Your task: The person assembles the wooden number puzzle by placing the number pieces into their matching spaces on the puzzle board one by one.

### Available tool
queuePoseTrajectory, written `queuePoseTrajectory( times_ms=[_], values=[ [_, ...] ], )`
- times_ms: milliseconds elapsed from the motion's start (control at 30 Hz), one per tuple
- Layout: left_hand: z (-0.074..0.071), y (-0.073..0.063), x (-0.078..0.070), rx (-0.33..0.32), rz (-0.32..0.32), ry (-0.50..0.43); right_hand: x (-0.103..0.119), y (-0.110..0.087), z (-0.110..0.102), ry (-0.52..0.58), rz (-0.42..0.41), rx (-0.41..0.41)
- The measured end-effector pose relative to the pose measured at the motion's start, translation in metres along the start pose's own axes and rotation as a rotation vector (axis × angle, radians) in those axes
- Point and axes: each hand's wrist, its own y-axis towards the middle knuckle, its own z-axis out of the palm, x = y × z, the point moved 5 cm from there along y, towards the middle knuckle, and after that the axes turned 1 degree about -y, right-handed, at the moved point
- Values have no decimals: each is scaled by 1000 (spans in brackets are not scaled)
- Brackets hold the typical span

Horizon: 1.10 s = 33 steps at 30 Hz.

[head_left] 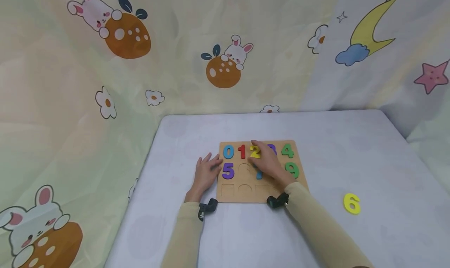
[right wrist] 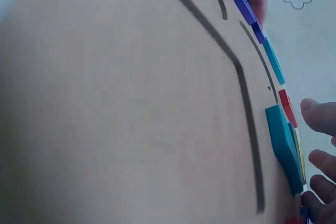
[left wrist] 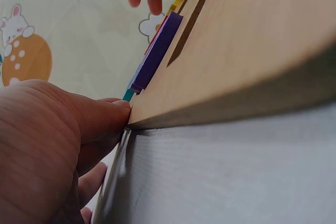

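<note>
A wooden number board (head_left: 232,195) lies on the table with coloured digits in its upper two rows. My left hand (head_left: 205,172) rests at its left edge, fingers extended; the thumb (left wrist: 113,111) touches the edge near the corner. The right hand (head_left: 268,160) is over the top row, thumb and fingers spread around the yellow number 2 (head_left: 256,152). In the right wrist view, its fingers (right wrist: 323,116) stand apart beside the digits. This hand partly covers the purple number 3 (head_left: 272,147) and the blue number 7 (head_left: 259,175). Between 5 and 7 is a bare slot (head_left: 244,169).
A loose yellow number 6 (head_left: 352,203) lies on the white-covered table (head_left: 386,166), right of the board. Digits 0 (head_left: 228,151), 1 (head_left: 241,151), 4 (head_left: 287,150), 5 (head_left: 228,171) and 9 (head_left: 292,169) sit on the board. A printed curtain (head_left: 175,33) hangs behind.
</note>
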Motion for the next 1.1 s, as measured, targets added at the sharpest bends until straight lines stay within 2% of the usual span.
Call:
queuePoseTrajectory(
  times_ms=[133,367,533,1100],
  values=[
    [-1,0,0,-5,11,-12,-3,-7,-3,13,-6,3],
    [-2,-3,-1,-9,29,-44,-7,-20,-11,21,-67,-52],
    [-2,-3,-1,-5,26,-40,-15,-31,-19,53,-22,-73],
    [-1,-2,-1,-10,19,-21,-41,-63,-56,-31,18,-117]
  ],
)
